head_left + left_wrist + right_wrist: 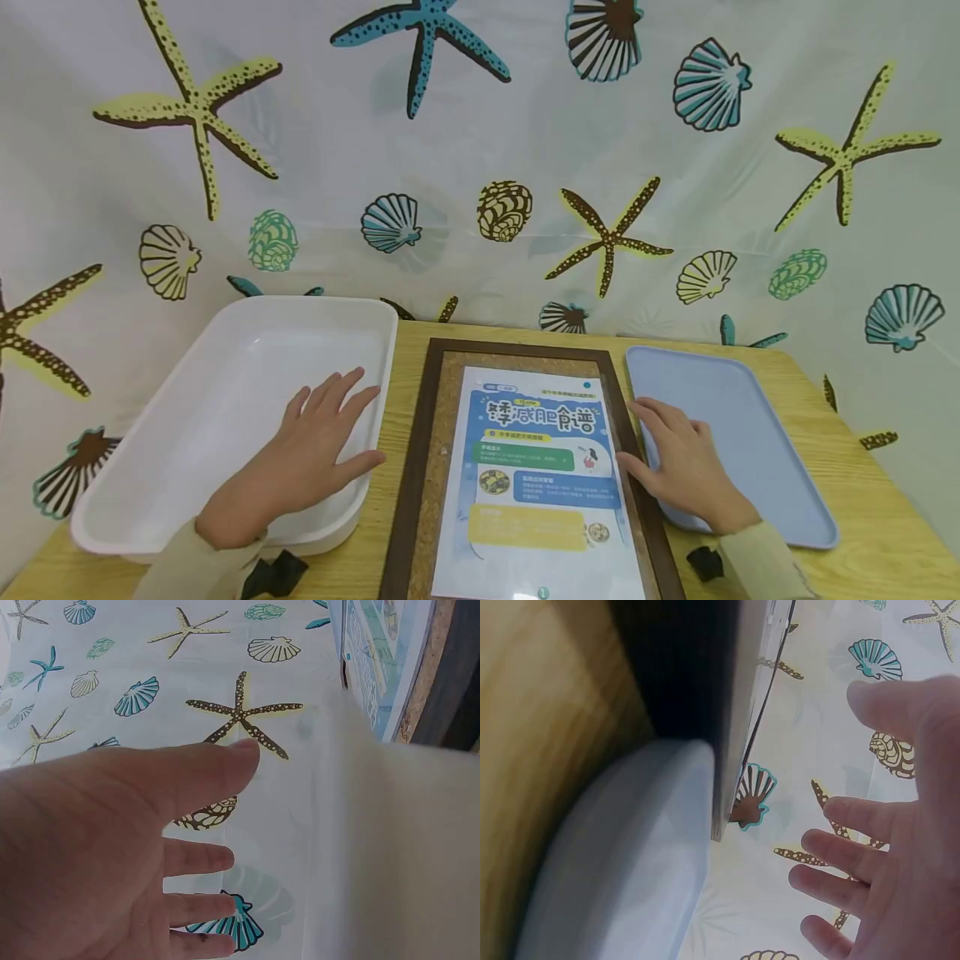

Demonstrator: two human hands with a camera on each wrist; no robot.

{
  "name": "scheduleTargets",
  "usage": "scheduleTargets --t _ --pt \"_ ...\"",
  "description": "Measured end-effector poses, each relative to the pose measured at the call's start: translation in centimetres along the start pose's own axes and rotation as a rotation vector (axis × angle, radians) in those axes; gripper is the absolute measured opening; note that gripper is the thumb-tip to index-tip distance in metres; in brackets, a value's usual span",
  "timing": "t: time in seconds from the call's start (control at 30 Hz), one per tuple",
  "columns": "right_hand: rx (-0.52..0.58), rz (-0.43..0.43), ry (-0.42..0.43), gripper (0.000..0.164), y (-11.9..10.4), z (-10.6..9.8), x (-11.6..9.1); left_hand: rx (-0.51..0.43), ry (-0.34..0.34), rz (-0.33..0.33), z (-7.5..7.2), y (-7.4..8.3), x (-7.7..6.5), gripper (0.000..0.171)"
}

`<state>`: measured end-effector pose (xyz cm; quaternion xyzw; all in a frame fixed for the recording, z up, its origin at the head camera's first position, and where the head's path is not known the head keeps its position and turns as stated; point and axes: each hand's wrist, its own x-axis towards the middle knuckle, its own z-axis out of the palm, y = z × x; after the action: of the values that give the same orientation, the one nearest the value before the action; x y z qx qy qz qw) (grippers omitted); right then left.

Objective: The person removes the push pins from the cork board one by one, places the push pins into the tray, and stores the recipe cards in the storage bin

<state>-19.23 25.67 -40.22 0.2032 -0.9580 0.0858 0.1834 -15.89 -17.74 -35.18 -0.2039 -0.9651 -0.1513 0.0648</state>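
Note:
My left hand (303,454) is held over the right side of a white basin (202,417), fingers spread and holding nothing. In the left wrist view its thumb and fingers (199,859) stretch out with the patterned cloth behind them. My right hand (678,458) hovers between a brown-framed cork board (420,467) and a light blue tray (750,442), its fingers extended and holding nothing. In the right wrist view the palm and fingers (855,855) show bare. A printed sheet (536,533) with Chinese text and coloured boxes lies on the cork board.
The wooden table (870,492) carries the basin at left, the board in the middle and the tray at right. A white cloth (465,283) with starfish and shells hangs behind. Green pins (543,592) show on the sheet.

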Motion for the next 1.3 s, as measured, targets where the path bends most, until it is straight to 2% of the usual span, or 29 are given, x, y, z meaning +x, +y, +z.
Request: scheduleTargets --t 0.33,0.6,0.73,0.87,1.07,1.3 --pt "0.038 0.027 -0.037 0.057 -0.9 0.3 1.1 0.012 -0.014 0.034 0.8 1.9 0.5 0.069" --pt "0.087 0.011 -0.036 0.05 -1.4 0.1 2.1 -0.016 -0.018 0.077 1.0 2.9 1.1 0.069" --pt "0.104 -0.009 -0.05 0.048 -1.9 0.1 2.6 -0.047 -0.062 0.063 1.1 3.5 1.4 0.07" --pt "0.108 -0.024 -0.047 0.047 -2.2 0.3 2.9 -0.068 -0.123 0.077 1.8 4.3 1.6 0.07" --pt "0.105 -0.039 -0.056 0.044 -2.6 0.6 3.3 -0.072 -0.154 0.135 2.9 4.8 1.7 0.067" --pt "0.119 -0.081 -0.038 0.039 -3.7 0.9 4.0 -0.074 -0.205 0.121 3.6 5.3 1.9 0.072"
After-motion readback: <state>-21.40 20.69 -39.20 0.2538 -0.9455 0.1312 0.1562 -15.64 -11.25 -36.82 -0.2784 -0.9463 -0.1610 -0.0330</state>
